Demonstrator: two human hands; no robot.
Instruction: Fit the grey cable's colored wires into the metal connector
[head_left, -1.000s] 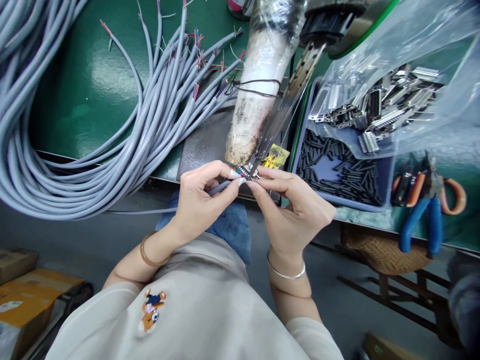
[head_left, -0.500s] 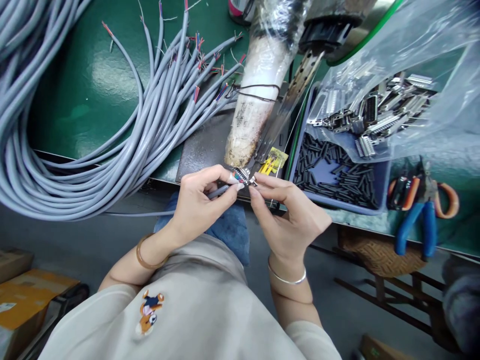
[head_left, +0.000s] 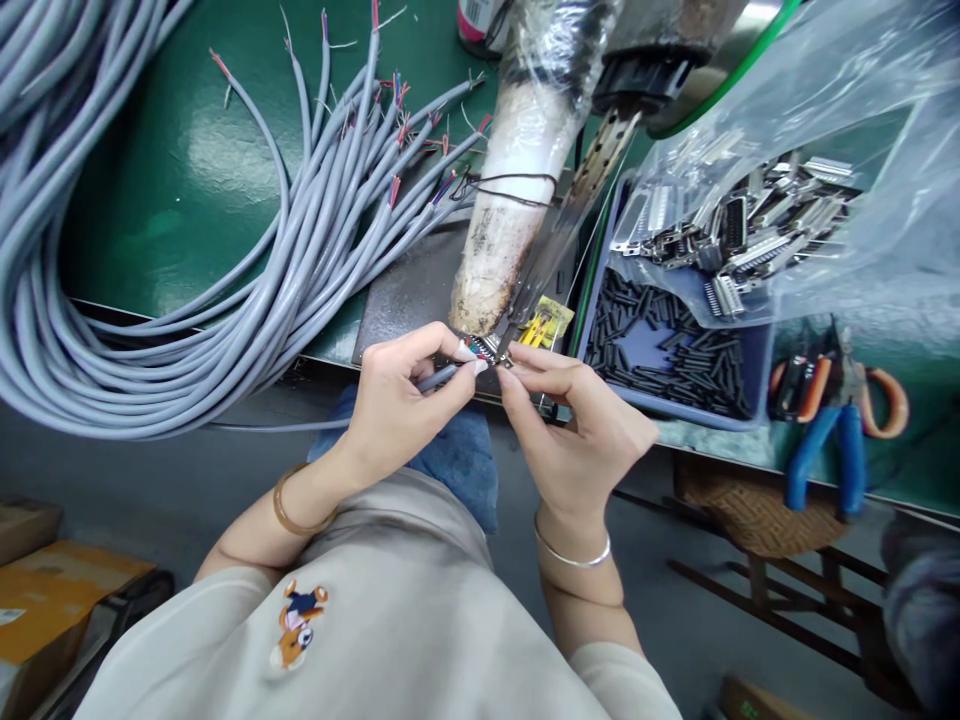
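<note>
My left hand (head_left: 405, 395) pinches the end of a grey cable (head_left: 437, 379), its thin coloured wires lying against a small metal multi-pin connector (head_left: 487, 347). My right hand (head_left: 574, 415) grips the connector's right end between thumb and fingers. Pointing down at the connector is a soldering iron (head_left: 606, 150), its tip at or very near the pins. A white, plastic-wrapped tube (head_left: 504, 210) with a scorched end hangs just above my fingertips. Close to my right fingers lies a yellow piece (head_left: 546, 322). The fingertips partly hide the wires and pins.
A thick bundle of grey cables (head_left: 300, 250) with stripped ends covers the left of the green table (head_left: 187, 200). To the right, a blue tray (head_left: 679, 415) holds short black tubes; a plastic bag of metal connectors (head_left: 772, 220) rests over it. Blue-handled cutters (head_left: 829, 455) lie at the table edge.
Both hands stay at the iron's tip with the cable and connector, shifting only very slightly. The whole view has moved a little.
</note>
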